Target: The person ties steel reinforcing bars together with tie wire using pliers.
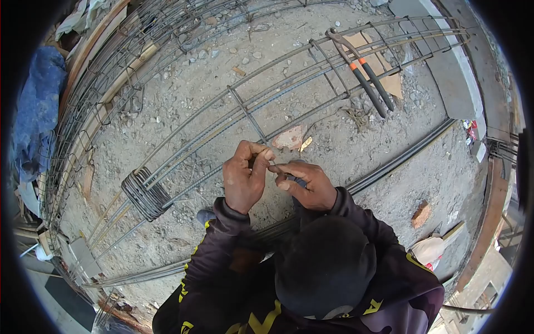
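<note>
My left hand (245, 175) is closed in a pinch, thumb against fingertips, just below the near bar of a long rebar cage (245, 114). Beside it, my right hand (307, 183) pinches too, its fingertips nearly touching the left ones. Between the two sits a short, thin piece that looks like wire (272, 166); the fingers mostly hide it. Cutters (364, 72) with black and orange handles lie across the cage at upper right. To the left, a bundle of square stirrups (146, 195) is gathered around the long bars.
More cages (105, 106) are piled at the left, near a blue tarp (41, 94). Long bars (400, 156) run along the ground at right. A brick piece (421, 214), a flat broken stone (288, 138) and cardboard (384, 67) lie on the gravelly ground.
</note>
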Demonstrator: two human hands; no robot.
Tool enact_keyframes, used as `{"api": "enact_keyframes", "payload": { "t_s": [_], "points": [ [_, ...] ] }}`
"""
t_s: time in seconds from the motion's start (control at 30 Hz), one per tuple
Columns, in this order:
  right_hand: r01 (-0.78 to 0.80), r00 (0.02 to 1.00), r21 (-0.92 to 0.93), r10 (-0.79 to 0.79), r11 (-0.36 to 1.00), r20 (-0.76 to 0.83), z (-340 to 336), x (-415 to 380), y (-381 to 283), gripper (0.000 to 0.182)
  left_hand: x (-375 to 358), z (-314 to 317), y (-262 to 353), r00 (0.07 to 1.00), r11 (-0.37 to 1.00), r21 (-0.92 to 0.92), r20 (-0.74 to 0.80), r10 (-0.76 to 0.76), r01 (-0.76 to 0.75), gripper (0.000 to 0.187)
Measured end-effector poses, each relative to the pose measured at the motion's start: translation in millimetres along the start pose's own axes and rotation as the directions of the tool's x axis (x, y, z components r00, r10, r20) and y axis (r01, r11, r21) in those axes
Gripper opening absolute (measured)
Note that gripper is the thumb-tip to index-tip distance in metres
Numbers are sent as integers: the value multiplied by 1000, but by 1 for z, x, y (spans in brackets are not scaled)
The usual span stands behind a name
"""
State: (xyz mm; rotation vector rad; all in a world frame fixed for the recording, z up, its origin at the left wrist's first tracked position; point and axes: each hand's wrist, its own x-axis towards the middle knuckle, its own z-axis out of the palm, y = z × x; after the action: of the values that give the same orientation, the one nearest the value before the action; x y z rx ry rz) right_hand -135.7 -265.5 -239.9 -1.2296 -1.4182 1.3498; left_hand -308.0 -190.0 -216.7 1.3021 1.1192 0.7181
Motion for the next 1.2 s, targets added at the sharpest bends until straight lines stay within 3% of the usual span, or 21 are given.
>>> {"api": "enact_keyframes", "payload": {
  "t_s": [0.07,0.27,0.37,0.47,0.57,0.63,0.77,0.97,1.07,1.2],
  "points": [
    [11,1000,20,-11,1000,-7,-1,3,-3,34,1,-3,3,999,999,30,12,38,-38,17],
    [-80,995,384,49,920,89,-16,-1,5,35,6,-1,6,989,974,174,-12,149,-144,10],
    [-71,991,410,110,909,-72,-11,-1,1,29,6,2,7,994,989,104,-22,106,-104,11],
    [19,995,255,7,967,-98,-16,1,5,23,6,6,3,997,996,-50,-41,66,-68,14],
    [36,997,207,-21,978,-75,-13,2,10,18,4,13,3,997,983,-168,-42,68,-74,18],
    [91,988,230,-58,969,-146,-12,1,7,18,2,15,9,997,968,-241,-52,64,-75,18],
    [152,952,345,-44,926,-303,-8,2,9,18,-1,18,12,993,978,-197,-111,40,-61,19],
    [63,979,534,51,843,-196,-6,8,16,21,5,15,10,983,978,-206,-186,-5,-34,14],
    [90,982,544,18,834,-190,-8,12,16,22,5,17,11,981,984,-174,-194,14,-48,13],
    [198,972,344,-138,918,-193,-7,11,15,20,6,17,14,983,989,-137,-180,27,-52,18]
  ]
}}
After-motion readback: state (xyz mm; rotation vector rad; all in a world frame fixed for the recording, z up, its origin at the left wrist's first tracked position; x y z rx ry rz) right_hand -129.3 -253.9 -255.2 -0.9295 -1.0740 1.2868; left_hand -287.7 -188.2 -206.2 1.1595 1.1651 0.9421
